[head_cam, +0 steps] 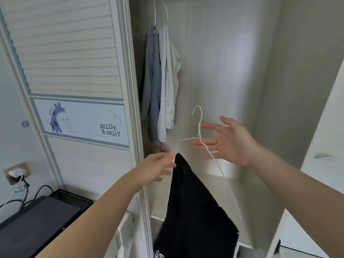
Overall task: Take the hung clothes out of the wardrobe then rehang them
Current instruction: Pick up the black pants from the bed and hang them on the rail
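Left hand pinches the hanger right at the end where the black garment is bunched up. Right hand is spread wide open behind the hanger's neck and grips nothing. This all sits low in the wardrobe, below the shirts on the rail. With all the weight on one end and just one pinch, I reckon the garment slides off or the hanger tips and drops.

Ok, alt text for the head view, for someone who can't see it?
In front of an open wardrobe, the left hand pinches the top of a black garment at one end of a white hanger, while the open right hand is spread just behind the hanger. A blue garment and a white garment hang inside.
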A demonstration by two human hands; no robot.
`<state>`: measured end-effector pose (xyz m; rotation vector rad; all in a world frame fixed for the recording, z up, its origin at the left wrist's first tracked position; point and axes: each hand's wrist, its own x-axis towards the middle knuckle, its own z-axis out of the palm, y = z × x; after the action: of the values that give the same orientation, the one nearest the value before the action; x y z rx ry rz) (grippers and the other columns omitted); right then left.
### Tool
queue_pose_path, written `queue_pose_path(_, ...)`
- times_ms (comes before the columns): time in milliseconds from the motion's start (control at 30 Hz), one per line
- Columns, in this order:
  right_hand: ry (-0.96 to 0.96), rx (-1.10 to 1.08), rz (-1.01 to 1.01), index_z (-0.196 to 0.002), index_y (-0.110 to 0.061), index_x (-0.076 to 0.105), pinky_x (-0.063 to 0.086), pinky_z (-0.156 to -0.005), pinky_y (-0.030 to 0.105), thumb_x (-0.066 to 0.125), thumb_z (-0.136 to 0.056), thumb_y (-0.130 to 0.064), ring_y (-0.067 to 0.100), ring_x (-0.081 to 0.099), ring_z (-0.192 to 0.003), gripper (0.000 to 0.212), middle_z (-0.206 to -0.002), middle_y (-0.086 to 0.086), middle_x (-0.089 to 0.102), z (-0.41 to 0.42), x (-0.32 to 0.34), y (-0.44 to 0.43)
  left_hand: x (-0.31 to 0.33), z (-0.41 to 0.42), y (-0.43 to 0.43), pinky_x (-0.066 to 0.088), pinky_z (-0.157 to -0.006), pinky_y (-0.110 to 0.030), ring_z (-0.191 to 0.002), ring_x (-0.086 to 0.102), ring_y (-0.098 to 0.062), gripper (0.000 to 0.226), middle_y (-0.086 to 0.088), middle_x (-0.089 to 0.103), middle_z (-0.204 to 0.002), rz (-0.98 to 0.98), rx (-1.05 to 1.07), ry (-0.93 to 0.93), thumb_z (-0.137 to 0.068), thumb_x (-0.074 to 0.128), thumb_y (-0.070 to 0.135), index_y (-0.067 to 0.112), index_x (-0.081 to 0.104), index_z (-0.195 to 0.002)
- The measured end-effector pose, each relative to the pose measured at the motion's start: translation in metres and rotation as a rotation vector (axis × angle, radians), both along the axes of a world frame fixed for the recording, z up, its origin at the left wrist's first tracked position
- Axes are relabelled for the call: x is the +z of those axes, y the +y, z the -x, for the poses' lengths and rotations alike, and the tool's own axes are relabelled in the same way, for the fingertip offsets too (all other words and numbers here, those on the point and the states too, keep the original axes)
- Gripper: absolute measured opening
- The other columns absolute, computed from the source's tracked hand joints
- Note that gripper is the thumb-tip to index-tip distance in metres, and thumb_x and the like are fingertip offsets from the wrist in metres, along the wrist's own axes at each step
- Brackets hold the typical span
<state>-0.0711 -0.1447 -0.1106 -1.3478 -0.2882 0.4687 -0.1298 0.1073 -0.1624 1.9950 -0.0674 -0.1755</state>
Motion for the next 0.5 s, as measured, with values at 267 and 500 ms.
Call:
queue_pose_path(267,-0.088,0.033,-0.082,-0.138,-0.024,0.051,0.032,-0.103,0.069,0.031,-0.079,-0.087,0.045,0.057,-0.119,0.089,-0.128,0.031,0.058,-0.089,0.065,-0.002,0.062,-0.067,-0.001,0.048,-0.105,-0.04,-0.11,0.067,-0.01,0.07,0.012,0.07,-0.12,-0.085,-0.173,-0.051,-0.078,0.033,0.08,0.038,0.058,-0.129)
queue_pose_path(500,-0.177,0.091,-0.144,-0.14,-0.026,0.051,0.026,-0.106,0.072,0.029,-0.068,-0.095,0.047,0.054,-0.122,0.102,-0.131,0.033,0.055,-0.202,0.14,-0.009,0.139,-0.154,-0.017,0.052,-0.097,-0.032,-0.1,0.07,-0.006,0.047,0.011,0.074,-0.11,-0.125,-0.16,-0.228,-0.094,0.044,0.061,0.03,0.062,-0.124)
